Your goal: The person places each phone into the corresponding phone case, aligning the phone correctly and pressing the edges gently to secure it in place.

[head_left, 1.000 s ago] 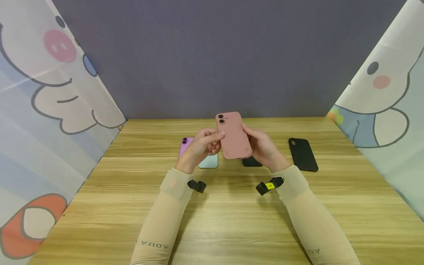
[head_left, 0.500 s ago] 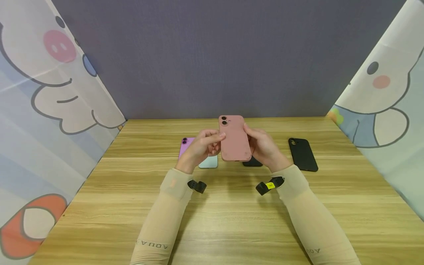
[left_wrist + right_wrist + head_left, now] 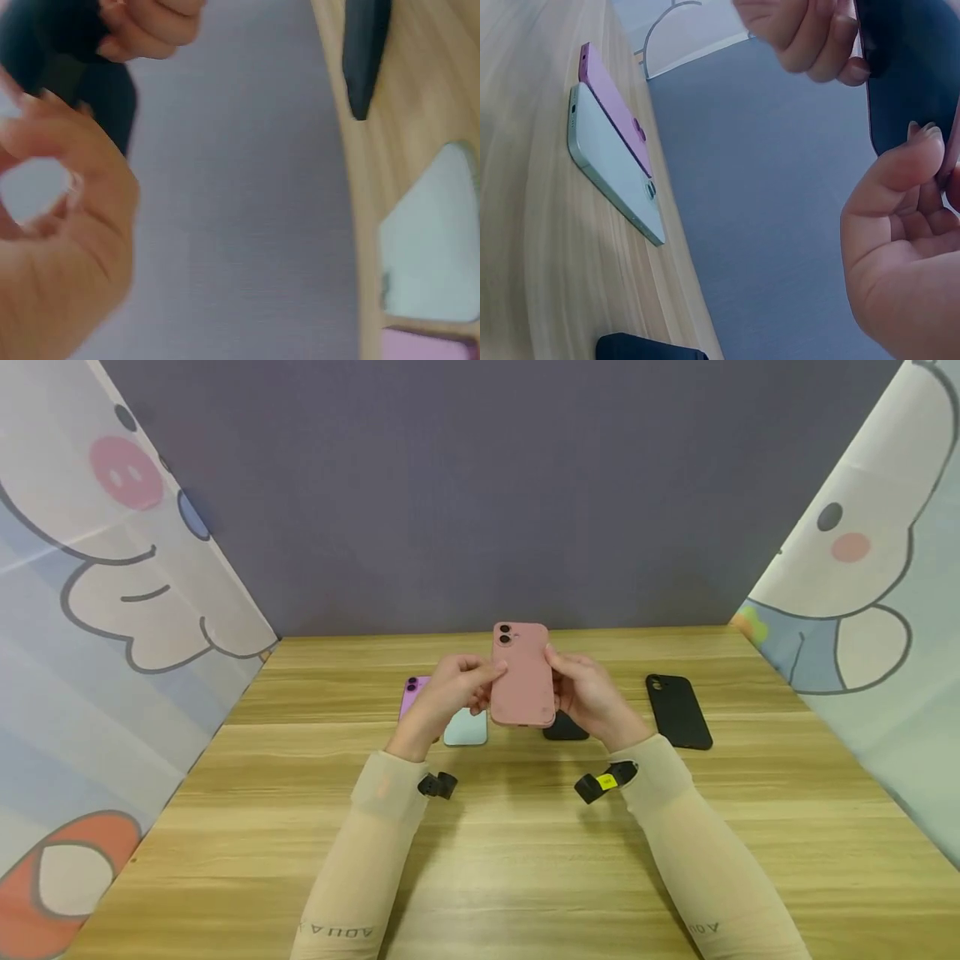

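Matte-pink rounded-rectangular phone (image 3: 522,681) up off pale wood-grain tabletop (image 3: 480,860), btwn hands: L hand (image 3: 450,687) pinches its L edge, below dark round lenses (image 3: 505,633); R hand (image 3: 588,693) grips R edge, opp. side.

holds the left arm (image 3: 352,877) and right arm (image 3: 712,860) out in front, both sleeved, slanting inward toward each other. pinches with the left hand (image 3: 452,687), laying the left thumb (image 3: 486,672) on top, tip to the right, and curling the left fingers (image 3: 819,45) underneath. grips with the right hand (image 3: 591,693), pointing the right thumb (image 3: 561,662) up and leftward and bending the right fingers (image 3: 915,156) behind. has both hands raised, near each other but apart.
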